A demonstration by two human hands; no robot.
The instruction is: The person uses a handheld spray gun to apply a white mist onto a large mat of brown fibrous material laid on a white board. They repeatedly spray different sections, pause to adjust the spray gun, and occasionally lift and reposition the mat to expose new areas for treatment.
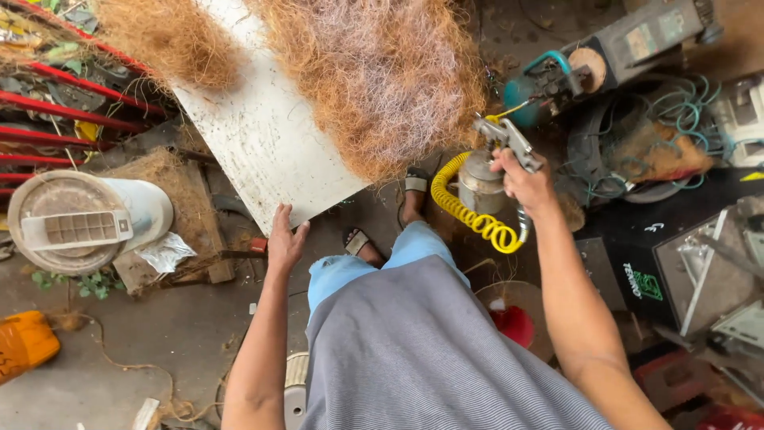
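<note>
My right hand (523,181) grips a metal spray gun (504,140) with a round metal cup (481,181) under it and a coiled yellow hose (471,209) hanging from it. The gun's nozzle points at a large pile of brown coconut fibre (380,76) lying on a white board (264,137). My left hand (285,239) rests on the board's near corner, fingers spread. A smaller heap of fibre (175,36) sits at the board's far left edge.
A white cylindrical bin (87,216) lies at the left beside red metal bars (56,103). A machine with teal hoses (629,95) stands at the right. A red cup (513,322) and an orange object (24,342) sit on the concrete floor.
</note>
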